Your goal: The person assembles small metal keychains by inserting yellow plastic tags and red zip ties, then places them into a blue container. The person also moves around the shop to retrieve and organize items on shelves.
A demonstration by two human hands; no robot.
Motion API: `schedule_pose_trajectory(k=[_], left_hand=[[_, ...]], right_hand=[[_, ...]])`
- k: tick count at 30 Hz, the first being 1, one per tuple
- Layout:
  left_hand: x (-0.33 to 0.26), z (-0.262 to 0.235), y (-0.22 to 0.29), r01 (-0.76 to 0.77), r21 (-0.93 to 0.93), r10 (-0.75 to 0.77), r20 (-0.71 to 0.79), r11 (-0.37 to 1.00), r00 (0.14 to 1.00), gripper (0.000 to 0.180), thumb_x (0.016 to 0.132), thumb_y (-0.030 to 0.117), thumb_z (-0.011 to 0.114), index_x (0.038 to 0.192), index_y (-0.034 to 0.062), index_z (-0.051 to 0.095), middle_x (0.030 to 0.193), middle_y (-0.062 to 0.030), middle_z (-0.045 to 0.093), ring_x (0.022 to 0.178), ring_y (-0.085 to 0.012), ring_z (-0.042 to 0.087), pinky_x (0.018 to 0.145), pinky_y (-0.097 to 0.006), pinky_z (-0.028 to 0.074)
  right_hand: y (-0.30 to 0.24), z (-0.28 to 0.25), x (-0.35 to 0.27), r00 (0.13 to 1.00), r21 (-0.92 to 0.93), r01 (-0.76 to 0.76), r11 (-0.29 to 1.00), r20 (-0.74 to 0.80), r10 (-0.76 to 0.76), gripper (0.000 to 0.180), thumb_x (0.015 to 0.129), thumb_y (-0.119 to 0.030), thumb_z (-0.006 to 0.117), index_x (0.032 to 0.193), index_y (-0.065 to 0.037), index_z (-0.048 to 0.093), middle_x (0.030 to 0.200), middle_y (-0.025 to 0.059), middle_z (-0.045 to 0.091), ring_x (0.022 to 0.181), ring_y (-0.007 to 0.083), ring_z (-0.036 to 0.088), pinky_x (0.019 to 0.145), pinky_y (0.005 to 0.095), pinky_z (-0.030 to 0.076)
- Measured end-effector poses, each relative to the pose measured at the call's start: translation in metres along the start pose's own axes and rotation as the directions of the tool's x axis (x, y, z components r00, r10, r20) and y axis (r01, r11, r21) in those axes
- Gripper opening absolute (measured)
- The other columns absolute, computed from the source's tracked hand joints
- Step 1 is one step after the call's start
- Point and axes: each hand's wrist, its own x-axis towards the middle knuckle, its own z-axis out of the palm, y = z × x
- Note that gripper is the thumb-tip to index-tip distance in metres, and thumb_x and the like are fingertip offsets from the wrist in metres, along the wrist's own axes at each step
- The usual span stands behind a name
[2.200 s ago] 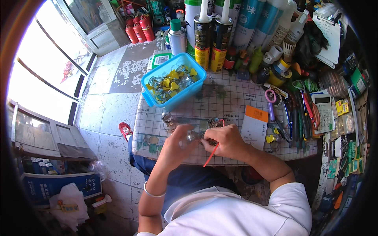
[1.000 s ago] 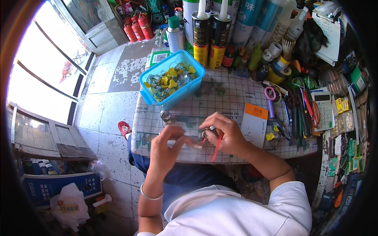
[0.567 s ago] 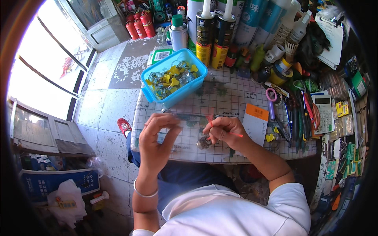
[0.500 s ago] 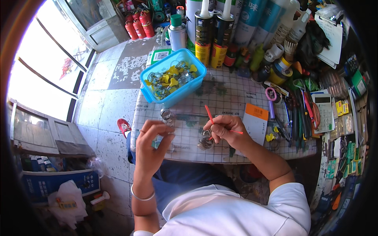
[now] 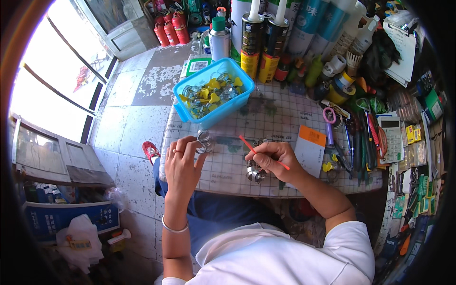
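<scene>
My left hand (image 5: pixel 183 159) is at the left of the table, thumb and index finger closing round the edge of several small metal hose clamps (image 5: pixel 204 137). My right hand (image 5: pixel 275 159) pinches a thin red cable tie (image 5: pixel 249 144), which slants across the fingers with both ends sticking out. Just under that hand lie more metal hose clamps (image 5: pixel 255 175); whether the tie runs through them is partly hidden by the fingers. Beyond both hands stands a light blue plastic bin (image 5: pixel 213 115), filled with hose clamps that have yellow butterfly handles (image 5: pixel 213 97).
A grid-patterned cover lies on the table (image 5: pixel 223 156). Sealant cartridges (image 5: pixel 251 42) and a green-capped spray can (image 5: pixel 219 40) stand behind the bin. To the right are an orange-and-white card (image 5: pixel 309 149), pliers and other tools (image 5: pixel 363 137), and a calculator (image 5: pixel 391 137).
My left hand has moved up to the clamps beside it, its fingers now at them. In my right hand the red tie has turned to a straighter slant. The view has shifted slightly.
</scene>
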Motion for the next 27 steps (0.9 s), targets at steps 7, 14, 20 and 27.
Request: schedule_pose_trajectory(k=[7,14,20,27], left_hand=[[-0.006,0.017,-0.004,-0.04,0.099,0.038,0.025,0.994,0.999,0.022,0.07,0.01,0.073,0.091,0.0088,0.068,0.107,-0.0063,0.051,0.093,-0.0256,0.052,0.085,-0.038,0.042],[-0.016,0.021,-0.005,0.154,-0.567,-0.16,0.039,0.809,0.986,0.015,0.079,0.005,0.069,0.093,0.0049,0.066,0.108,-0.008,0.053,0.097,-0.0197,0.052,0.086,-0.031,0.042],[-0.02,0.021,-0.002,0.268,-0.953,-0.184,0.241,0.141,0.953,0.016,0.09,0.01,0.063,0.1,-0.0025,0.062,0.116,-0.009,0.053,0.099,-0.0129,0.054,0.083,-0.026,0.045],[-0.013,0.01,0.016,0.26,-0.938,-0.133,0.234,0.231,0.963,0.014,0.089,0.005,0.061,0.1,-0.0042,0.061,0.12,-0.0105,0.051,0.102,-0.0122,0.052,0.087,-0.027,0.044]], right_hand=[[-0.004,0.002,-0.002,1.0,-0.042,0.005,0.999,-0.006,-0.005,0.015,0.091,-0.014,0.062,0.099,-0.002,0.068,0.075,-0.0024,0.063,0.06,0.0005,0.046,0.053,0.0175,0.036],[0.0,0.005,0.0,0.995,-0.33,0.097,0.939,0.004,-0.102,0.012,0.088,-0.009,0.064,0.096,-0.002,0.068,0.075,0.0047,0.068,0.062,0.0066,0.058,0.054,0.0214,0.044],[-0.001,0.008,0.0,0.98,-0.603,0.181,0.777,0.043,-0.195,0.014,0.081,-0.005,0.067,0.094,-0.001,0.068,0.075,0.0098,0.068,0.063,0.0145,0.064,0.057,0.0248,0.049],[0.002,0.009,0.0,0.974,-0.691,0.202,0.694,0.067,-0.217,0.015,0.077,-0.005,0.069,0.092,-0.003,0.069,0.082,0.0112,0.069,0.07,0.0225,0.068,0.063,0.0292,0.053]])
